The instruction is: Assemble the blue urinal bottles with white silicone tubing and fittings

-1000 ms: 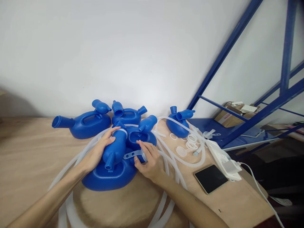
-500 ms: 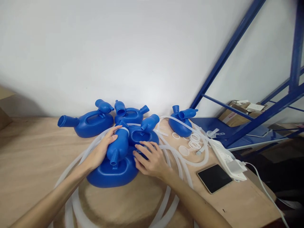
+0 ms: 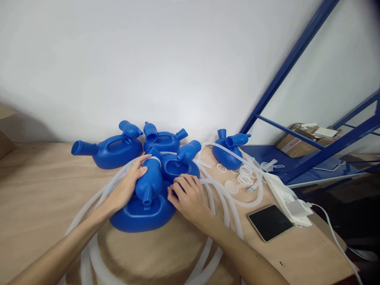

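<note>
My left hand (image 3: pixel 132 183) is closed round a blue bulb-shaped spout piece (image 3: pixel 149 180), which has a white ring at its far end and its narrow opening towards me. The piece sits over the top of the front blue bottle (image 3: pixel 142 221), a plastic bottle with a moulded handle. My right hand (image 3: pixel 187 196) has its fingers curled over that bottle's right end, hiding what lies under them. Just behind lies another blue bottle (image 3: pixel 181 168) with a loose spout piece (image 3: pixel 190 151) on it.
More blue bottles (image 3: pixel 115 152) with spout pieces stand along the wall, one (image 3: pixel 227 154) further right. Clear hose (image 3: pixel 102 265) coils round the front bottle. White rings and caps (image 3: pixel 245 174), a phone (image 3: pixel 270 223) and a power strip (image 3: pixel 286 198) lie right, near a blue rack (image 3: pixel 282 67).
My right hand's fingers have curled in closer on the front bottle's right end. My left hand keeps its grip on the spout piece. The view has shifted slightly.
</note>
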`<state>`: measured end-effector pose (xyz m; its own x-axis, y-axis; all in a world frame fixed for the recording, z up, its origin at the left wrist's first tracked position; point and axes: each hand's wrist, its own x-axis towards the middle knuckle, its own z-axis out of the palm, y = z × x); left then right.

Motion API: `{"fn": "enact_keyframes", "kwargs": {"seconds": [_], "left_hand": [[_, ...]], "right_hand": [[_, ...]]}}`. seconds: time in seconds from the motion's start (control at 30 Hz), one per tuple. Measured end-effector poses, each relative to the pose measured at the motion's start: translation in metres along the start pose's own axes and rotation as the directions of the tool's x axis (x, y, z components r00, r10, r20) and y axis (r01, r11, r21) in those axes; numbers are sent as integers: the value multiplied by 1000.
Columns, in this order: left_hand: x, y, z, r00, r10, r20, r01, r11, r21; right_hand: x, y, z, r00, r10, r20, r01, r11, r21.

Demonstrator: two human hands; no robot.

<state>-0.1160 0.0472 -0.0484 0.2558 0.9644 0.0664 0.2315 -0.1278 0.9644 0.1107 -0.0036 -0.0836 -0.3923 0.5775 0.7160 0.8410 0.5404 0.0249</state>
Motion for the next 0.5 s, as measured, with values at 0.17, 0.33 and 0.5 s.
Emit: {"fn": "enact_keyframes", "kwargs": {"seconds": [0.17,0.33,0.5], "left_hand": [[-1,2,1,1000,9,1,-9,1000,-20],[-1,3,3,1000,-3,-12,3,1000,9],[-1,0,1,1000,9,6,-9,1000,-3]], "right_hand": [[4,-3,-6,998,42,53,-43,999,20],[3,-2,-4,993,50,108,-49,999,-14],[2,3,-7,993,-3,118,3,1000,-1]]}}
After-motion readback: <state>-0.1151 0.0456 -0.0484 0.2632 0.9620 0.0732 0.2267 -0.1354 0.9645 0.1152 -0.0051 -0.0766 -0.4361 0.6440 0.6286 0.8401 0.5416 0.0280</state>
